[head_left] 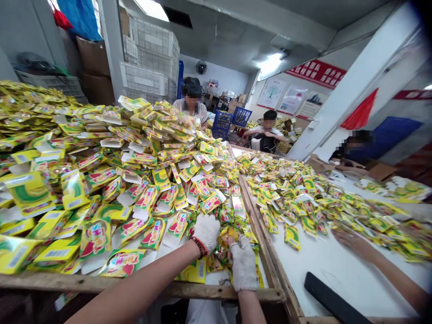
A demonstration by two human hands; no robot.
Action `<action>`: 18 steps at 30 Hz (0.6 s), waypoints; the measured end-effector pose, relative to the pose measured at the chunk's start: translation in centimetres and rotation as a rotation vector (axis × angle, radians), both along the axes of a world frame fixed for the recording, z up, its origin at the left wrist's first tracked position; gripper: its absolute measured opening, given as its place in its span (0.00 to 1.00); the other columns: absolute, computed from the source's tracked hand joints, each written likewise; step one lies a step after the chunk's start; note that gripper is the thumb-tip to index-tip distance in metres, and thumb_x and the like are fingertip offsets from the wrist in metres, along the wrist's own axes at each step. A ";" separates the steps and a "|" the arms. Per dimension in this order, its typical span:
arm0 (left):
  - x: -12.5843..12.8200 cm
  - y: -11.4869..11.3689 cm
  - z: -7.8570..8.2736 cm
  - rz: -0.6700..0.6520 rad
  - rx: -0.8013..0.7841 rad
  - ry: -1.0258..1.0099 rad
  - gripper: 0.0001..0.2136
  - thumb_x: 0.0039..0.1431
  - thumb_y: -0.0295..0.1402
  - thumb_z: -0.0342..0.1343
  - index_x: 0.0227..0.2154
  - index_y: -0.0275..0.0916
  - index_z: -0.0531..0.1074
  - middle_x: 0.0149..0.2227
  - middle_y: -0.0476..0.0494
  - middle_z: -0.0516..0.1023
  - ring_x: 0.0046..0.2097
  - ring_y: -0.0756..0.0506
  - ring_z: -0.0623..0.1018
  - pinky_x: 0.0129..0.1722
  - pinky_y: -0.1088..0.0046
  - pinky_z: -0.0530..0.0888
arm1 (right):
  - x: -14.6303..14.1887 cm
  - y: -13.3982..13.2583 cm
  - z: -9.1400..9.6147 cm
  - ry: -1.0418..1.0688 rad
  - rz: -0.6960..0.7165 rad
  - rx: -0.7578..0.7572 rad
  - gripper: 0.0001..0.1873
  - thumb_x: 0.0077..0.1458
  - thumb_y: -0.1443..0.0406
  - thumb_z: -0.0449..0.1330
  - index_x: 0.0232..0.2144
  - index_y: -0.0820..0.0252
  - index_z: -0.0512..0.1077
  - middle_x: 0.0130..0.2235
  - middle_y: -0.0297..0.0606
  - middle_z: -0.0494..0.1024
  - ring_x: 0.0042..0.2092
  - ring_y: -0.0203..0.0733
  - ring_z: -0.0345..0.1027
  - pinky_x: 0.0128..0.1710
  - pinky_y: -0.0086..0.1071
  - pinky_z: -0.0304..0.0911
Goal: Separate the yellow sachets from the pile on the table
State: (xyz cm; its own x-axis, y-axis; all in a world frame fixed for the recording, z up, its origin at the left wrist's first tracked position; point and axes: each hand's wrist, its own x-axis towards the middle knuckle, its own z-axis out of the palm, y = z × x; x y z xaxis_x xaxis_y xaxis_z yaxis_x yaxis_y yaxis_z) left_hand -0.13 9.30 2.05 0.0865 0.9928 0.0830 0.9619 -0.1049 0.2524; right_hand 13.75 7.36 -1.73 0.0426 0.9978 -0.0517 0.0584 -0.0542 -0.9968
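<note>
My left hand (206, 233) and my right hand (243, 264) both wear white knit gloves, and a red-and-black bead bracelet circles my left wrist. They sit close together over a clump of small foil sachets (227, 245) in yellow, green and red. My right thumb presses into that clump, while my left fingers are hidden against it. A large heap of yellow-green printed packets (141, 166) rises beyond and to the left of my hands. A wooden divider rail (258, 229) runs just to the right of my right hand.
To the right, a co-worker's bare hand (353, 243) reaches among scattered packets (303, 202) on a white table (340, 274). A black flat object (334, 299) lies on it. Several seated people work beyond, near blue crates (222, 123) and stacked white crates (148, 67).
</note>
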 end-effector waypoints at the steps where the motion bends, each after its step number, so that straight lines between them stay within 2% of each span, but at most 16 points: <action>1: 0.1 0.3 0.0 -0.013 -0.006 -0.009 0.09 0.47 0.29 0.57 0.34 0.36 0.74 0.38 0.35 0.74 0.42 0.36 0.73 0.42 0.57 0.65 | 0.0 0.1 -0.4 0.034 0.018 -0.009 0.13 0.49 0.54 0.62 0.31 0.55 0.68 0.20 0.25 0.64 0.20 0.32 0.52 0.18 0.26 0.49; 4: -0.1 0.6 0.1 -0.026 0.041 -0.059 0.05 0.48 0.29 0.56 0.30 0.38 0.73 0.37 0.39 0.74 0.41 0.39 0.73 0.41 0.60 0.65 | 0.2 0.3 -1.2 0.136 0.039 0.000 0.12 0.48 0.55 0.63 0.31 0.55 0.68 0.23 0.27 0.68 0.21 0.33 0.57 0.20 0.26 0.55; 6: -0.7 0.2 0.0 0.012 0.133 -0.205 0.03 0.53 0.29 0.52 0.29 0.38 0.70 0.36 0.42 0.72 0.39 0.43 0.72 0.39 0.65 0.64 | 0.3 0.3 -1.2 0.164 0.027 0.033 0.12 0.48 0.55 0.63 0.31 0.55 0.70 0.26 0.29 0.72 0.24 0.35 0.63 0.23 0.28 0.60; 8: -1.3 -0.6 -0.3 0.048 0.178 -0.479 0.04 0.55 0.29 0.49 0.26 0.38 0.65 0.30 0.47 0.69 0.34 0.47 0.69 0.35 0.71 0.63 | 0.3 0.2 -0.9 0.144 0.056 0.082 0.12 0.48 0.56 0.63 0.34 0.55 0.72 0.32 0.33 0.77 0.31 0.39 0.70 0.30 0.29 0.66; 10: -1.6 -1.8 -0.5 0.043 0.129 -0.787 0.07 0.55 0.29 0.49 0.23 0.39 0.60 0.25 0.52 0.63 0.30 0.50 0.65 0.31 0.74 0.61 | 0.2 0.1 -0.4 0.094 0.106 0.127 0.14 0.49 0.56 0.62 0.38 0.54 0.74 0.39 0.35 0.79 0.40 0.42 0.73 0.39 0.32 0.68; 13: -1.8 -3.6 -0.8 0.005 0.022 -1.088 0.09 0.53 0.34 0.53 0.23 0.39 0.58 0.24 0.53 0.60 0.29 0.51 0.62 0.28 0.76 0.60 | 0.0 -0.2 0.5 -0.019 0.127 0.166 0.15 0.50 0.56 0.61 0.39 0.55 0.75 0.41 0.37 0.79 0.43 0.44 0.73 0.43 0.33 0.68; 16: -1.8 -4.7 -0.6 0.011 0.018 -1.161 0.10 0.50 0.34 0.56 0.24 0.38 0.60 0.25 0.53 0.61 0.29 0.52 0.62 0.29 0.76 0.60 | -0.5 -0.8 1.3 -0.147 0.095 0.195 0.15 0.50 0.55 0.61 0.37 0.57 0.75 0.38 0.39 0.80 0.39 0.44 0.73 0.39 0.32 0.69; 18: -1.8 -5.1 -0.1 0.023 0.038 -1.148 0.08 0.50 0.32 0.55 0.23 0.38 0.60 0.25 0.53 0.62 0.29 0.52 0.62 0.29 0.76 0.61 | -0.9 -1.3 2.1 -0.171 0.098 0.216 0.16 0.51 0.55 0.60 0.39 0.56 0.75 0.40 0.38 0.79 0.40 0.43 0.73 0.39 0.31 0.69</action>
